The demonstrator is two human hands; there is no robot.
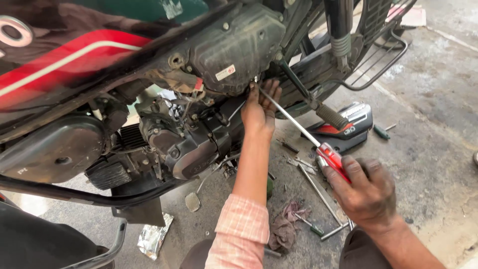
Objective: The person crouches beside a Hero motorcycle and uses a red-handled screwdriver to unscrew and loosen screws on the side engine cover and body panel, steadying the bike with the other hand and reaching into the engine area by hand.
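While the motorcycle engine fills most of the view, plenty of clutter sits around the hands: a kick lever crosses just right of the left hand, a black and red side panel lies on the concrete beyond the right hand, and a grimy rag plus loose hand tools lie on the floor between the two arms. The left hand is up against the dark engine cover, fingers half curled and steadying the screwdriver tip there. The right hand is wrapped tight around the red handle of the long screwdriver, whose shaft runs up and left to the cover. Crumpled foil lies below the left forearm.
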